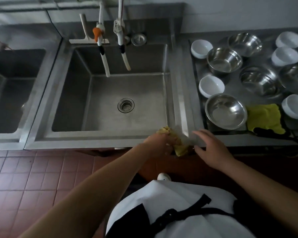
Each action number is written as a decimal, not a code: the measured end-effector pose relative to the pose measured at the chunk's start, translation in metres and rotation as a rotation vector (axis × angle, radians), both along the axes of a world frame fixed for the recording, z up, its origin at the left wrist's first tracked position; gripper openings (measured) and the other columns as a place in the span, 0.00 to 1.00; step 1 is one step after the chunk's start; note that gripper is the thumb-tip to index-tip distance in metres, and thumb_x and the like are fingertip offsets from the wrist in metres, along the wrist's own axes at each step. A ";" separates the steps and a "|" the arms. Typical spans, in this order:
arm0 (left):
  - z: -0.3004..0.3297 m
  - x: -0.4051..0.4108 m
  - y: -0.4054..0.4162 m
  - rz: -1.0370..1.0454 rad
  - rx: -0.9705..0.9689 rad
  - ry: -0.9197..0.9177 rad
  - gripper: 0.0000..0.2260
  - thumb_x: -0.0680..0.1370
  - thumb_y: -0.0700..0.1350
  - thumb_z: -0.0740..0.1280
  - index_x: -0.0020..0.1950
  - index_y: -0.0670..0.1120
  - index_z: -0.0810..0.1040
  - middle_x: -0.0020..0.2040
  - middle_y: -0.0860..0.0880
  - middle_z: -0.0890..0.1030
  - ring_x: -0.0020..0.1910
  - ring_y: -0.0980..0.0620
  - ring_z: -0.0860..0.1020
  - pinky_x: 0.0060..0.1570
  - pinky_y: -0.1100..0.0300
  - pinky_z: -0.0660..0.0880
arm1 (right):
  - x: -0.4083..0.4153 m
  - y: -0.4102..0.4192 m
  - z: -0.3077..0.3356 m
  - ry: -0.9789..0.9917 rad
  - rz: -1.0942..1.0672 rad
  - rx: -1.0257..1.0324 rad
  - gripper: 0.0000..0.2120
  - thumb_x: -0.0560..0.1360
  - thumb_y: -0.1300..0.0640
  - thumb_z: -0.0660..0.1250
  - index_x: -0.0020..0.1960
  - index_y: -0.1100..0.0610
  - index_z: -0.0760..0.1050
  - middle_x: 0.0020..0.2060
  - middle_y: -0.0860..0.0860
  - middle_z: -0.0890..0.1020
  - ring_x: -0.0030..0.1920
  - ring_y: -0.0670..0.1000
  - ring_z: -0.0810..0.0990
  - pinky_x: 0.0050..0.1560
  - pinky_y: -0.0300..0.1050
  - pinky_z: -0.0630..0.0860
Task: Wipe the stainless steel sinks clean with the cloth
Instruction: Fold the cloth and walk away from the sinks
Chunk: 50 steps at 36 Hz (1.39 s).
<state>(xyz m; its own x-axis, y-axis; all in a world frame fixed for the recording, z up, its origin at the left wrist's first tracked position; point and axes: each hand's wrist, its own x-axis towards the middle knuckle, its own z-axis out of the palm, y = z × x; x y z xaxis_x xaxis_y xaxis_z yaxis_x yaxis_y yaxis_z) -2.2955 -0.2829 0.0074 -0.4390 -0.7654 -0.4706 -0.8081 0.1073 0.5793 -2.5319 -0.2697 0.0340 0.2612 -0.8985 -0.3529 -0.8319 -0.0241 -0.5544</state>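
My left hand point(159, 143) has the cloth point(175, 141) bunched up in its fingers, right at the front right corner of the middle sink point(110, 93), on the rim — I'd guess I've wadded it so I get a firm pad to scrub with rather than a floppy rag. My right hand point(212, 148) is just beside it, fingers spread and relaxed, holding nothing, hovering over the edge of the counter point(189, 117); probably ready to steady or re-fold the cloth. Honestly that whole corner is motion-blurred, so I can't say whether the cloth is actually pressed on the steel or a hair above it. The basin looks bare apart from the drain point(126, 105), with two hoses point(113, 55) dangling in from the back. There's a second sink point(10, 86) on the left, cut off by the frame, so no idea what's in it. Off to the right are steel and white bowls point(225, 112) parked out of the way, plus a yellow rag point(265, 117) — something dark lies on its near edge, can't make out what.
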 end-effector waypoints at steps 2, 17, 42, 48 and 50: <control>0.017 0.015 0.004 -0.044 0.061 0.018 0.18 0.78 0.45 0.69 0.68 0.55 0.78 0.67 0.50 0.77 0.65 0.48 0.75 0.64 0.52 0.72 | 0.011 -0.011 0.006 -0.053 0.024 0.049 0.27 0.76 0.56 0.70 0.73 0.48 0.69 0.71 0.48 0.71 0.69 0.51 0.71 0.68 0.47 0.69; 0.136 0.176 0.056 0.845 0.190 1.003 0.15 0.78 0.48 0.67 0.64 0.46 0.80 0.56 0.42 0.82 0.58 0.39 0.80 0.58 0.41 0.78 | 0.174 -0.045 0.105 -0.648 0.326 0.433 0.30 0.64 0.41 0.77 0.66 0.39 0.75 0.64 0.43 0.79 0.64 0.45 0.77 0.66 0.49 0.72; 0.146 0.555 0.232 1.361 -0.172 1.385 0.12 0.75 0.41 0.71 0.58 0.48 0.81 0.48 0.46 0.82 0.48 0.49 0.81 0.62 0.41 0.74 | 0.601 0.088 0.143 -0.670 0.419 0.538 0.16 0.73 0.54 0.73 0.60 0.51 0.80 0.54 0.53 0.85 0.57 0.54 0.83 0.61 0.46 0.78; 0.165 0.649 0.245 1.322 -0.300 1.025 0.12 0.77 0.30 0.66 0.55 0.44 0.81 0.45 0.49 0.83 0.44 0.54 0.81 0.45 0.57 0.82 | 0.714 0.073 0.137 -0.525 0.583 0.563 0.27 0.70 0.45 0.72 0.68 0.41 0.72 0.63 0.45 0.79 0.66 0.46 0.75 0.66 0.47 0.74; 0.165 0.684 0.249 1.337 -0.318 0.895 0.12 0.77 0.29 0.65 0.58 0.40 0.80 0.49 0.42 0.83 0.48 0.48 0.81 0.55 0.47 0.80 | 0.762 0.067 0.133 -0.535 0.643 0.505 0.30 0.69 0.44 0.73 0.69 0.38 0.70 0.65 0.43 0.76 0.68 0.44 0.73 0.70 0.54 0.70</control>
<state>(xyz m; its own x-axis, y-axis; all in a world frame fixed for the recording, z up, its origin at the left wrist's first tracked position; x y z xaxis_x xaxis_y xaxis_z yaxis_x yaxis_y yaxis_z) -1.6110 -0.0334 0.1719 0.5454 -0.8128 -0.2047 0.1417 -0.1513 0.9783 -1.7696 -0.2029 0.1667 0.8864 -0.3038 -0.3492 -0.3784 -0.0414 -0.9247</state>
